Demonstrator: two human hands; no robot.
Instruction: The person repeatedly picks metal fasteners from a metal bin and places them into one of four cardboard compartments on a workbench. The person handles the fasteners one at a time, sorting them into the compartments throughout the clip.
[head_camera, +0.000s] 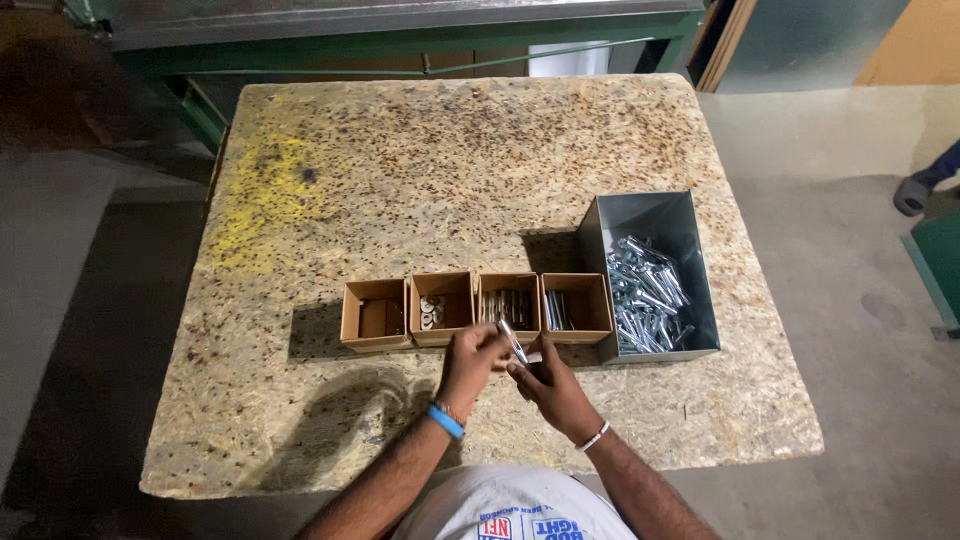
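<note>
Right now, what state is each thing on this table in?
Left hand: gripping a metal bolt.
Right hand: closed on the bolt's lower end.
Four cardboard boxes: open, in a row, each partly filled.
Grey metal bin: open, holding many shiny bolts.

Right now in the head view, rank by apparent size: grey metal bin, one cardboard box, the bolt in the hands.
1. grey metal bin, clearly largest.
2. leftmost cardboard box, much smaller; all four boxes look alike.
3. bolt held by both hands, smallest.

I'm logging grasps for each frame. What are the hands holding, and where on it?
Both hands pinch one silvery bolt by its lower end; the exact finger contact cannot be told.
</note>
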